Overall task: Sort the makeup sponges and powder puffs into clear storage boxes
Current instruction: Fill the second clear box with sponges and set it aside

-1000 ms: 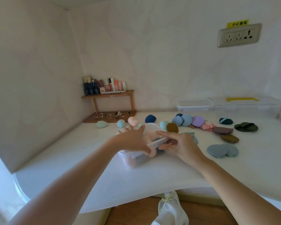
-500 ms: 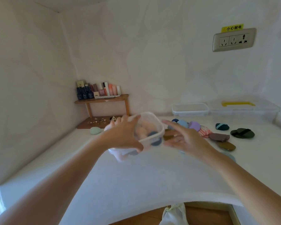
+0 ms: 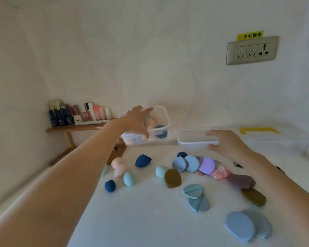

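My left hand point(image 3: 137, 122) grips a clear box point(image 3: 163, 120) that holds pink and dark blue sponges, far back near the wall. My right hand point(image 3: 227, 142) holds the right end of a second, empty clear box point(image 3: 191, 138) beside it. Loose sponges lie on the white table: a dark blue one point(image 3: 142, 160), a pink one point(image 3: 119, 165), a teal one point(image 3: 129, 178), another dark blue one point(image 3: 110, 185). Flat puffs lie to the right: light blue point(image 3: 191, 163), purple point(image 3: 207, 165), brown point(image 3: 172, 178), a grey-blue pair point(image 3: 246, 225).
A wooden shelf point(image 3: 75, 127) with cosmetic bottles stands in the back left corner. A large clear bin with a yellow handle point(image 3: 259, 131) sits at the back right. A wall socket point(image 3: 251, 50) is above it. The white table point(image 3: 141, 220) stretches toward me.
My left hand lifted the filled box from the near middle of the table and carried it back toward the wall. My right hand left it and took hold of the empty box.
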The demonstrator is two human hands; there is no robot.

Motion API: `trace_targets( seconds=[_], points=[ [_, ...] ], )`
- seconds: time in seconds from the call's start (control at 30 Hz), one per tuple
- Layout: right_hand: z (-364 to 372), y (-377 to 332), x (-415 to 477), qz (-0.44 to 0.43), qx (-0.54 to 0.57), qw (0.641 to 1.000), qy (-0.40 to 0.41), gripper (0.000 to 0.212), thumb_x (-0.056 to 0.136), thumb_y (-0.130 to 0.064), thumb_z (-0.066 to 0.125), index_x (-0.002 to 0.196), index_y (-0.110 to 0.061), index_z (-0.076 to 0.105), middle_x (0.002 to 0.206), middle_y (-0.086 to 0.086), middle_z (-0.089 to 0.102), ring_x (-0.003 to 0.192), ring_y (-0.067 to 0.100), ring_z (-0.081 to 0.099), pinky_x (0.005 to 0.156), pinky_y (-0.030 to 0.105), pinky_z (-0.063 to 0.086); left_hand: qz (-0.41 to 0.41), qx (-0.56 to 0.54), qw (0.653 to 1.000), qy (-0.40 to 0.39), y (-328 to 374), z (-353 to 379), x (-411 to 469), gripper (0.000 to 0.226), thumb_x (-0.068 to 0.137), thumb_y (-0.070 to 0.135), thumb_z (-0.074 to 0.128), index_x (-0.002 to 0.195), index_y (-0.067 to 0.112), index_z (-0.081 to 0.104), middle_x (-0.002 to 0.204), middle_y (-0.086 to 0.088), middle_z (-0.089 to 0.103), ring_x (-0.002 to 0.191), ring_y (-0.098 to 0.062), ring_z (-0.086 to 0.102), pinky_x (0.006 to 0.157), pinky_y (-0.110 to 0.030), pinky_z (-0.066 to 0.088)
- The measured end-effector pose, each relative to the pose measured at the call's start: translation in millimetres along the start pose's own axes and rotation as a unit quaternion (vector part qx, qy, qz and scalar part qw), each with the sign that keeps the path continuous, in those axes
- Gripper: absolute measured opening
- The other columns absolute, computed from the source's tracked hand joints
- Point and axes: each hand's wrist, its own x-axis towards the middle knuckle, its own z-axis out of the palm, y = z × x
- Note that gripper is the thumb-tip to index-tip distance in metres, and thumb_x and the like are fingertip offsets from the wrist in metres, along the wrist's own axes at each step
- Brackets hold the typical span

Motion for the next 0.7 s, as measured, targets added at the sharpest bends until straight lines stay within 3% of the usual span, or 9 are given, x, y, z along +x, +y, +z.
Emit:
trace_targets(
  seconds=[0.1, 0.3, 0.57, 0.7],
  points=[
    [11, 8, 19, -0.006, -0.016, 0.999, -0.036, 0.053, 0.083, -0.024, 0.072, 0.133, -0.020, 0.054, 0.140, 0.000, 0.051, 0.128, 0.019, 0.047, 0.102, 0.025, 0.033, 0.003, 0.005, 1.000, -0.012, 2, 16, 25, 0.116, 0.058, 0.037, 0.077, 0.147, 0.037, 0.003, 0.150, -0.008, 0.016, 0.135, -0.030, 0.022, 0.105, -0.044, 0.032],
    [23, 10, 42, -0.043, -0.106, 0.993, -0.030, 0.041, 0.086, -0.027, 0.067, 0.125, -0.021, 0.056, 0.124, 0.000, 0.056, 0.114, 0.019, 0.053, 0.089, 0.026, 0.038, 0.036, 0.028, 0.997, -0.068, 6, 46, 55, 0.112, 0.065, 0.031, 0.077, 0.148, 0.037, 0.002, 0.156, -0.007, 0.005, 0.143, -0.027, 0.007, 0.112, -0.044, 0.013],
    [35, 1, 42, -0.079, -0.229, 0.970, -0.002, 0.043, 0.084, -0.023, 0.069, 0.119, -0.014, 0.047, 0.114, 0.005, 0.053, 0.104, 0.024, 0.053, 0.070, 0.029, 0.037, 0.072, -0.017, 0.981, -0.180, 6, 73, 63, 0.110, 0.068, 0.023, 0.077, 0.148, 0.036, 0.002, 0.157, 0.001, 0.002, 0.143, -0.022, 0.009, 0.113, -0.043, 0.018],
    [42, 5, 40, -0.097, -0.249, 0.963, 0.039, 0.035, 0.086, -0.016, 0.065, 0.116, -0.015, 0.047, 0.111, 0.003, 0.052, 0.100, 0.022, 0.053, 0.065, 0.029, 0.034, 0.085, -0.068, 0.982, -0.155, 3, 76, 67, 0.100, 0.070, 0.025, 0.079, 0.146, 0.036, 0.016, 0.148, 0.004, 0.031, 0.129, -0.018, 0.036, 0.105, -0.030, 0.026]
  ],
)
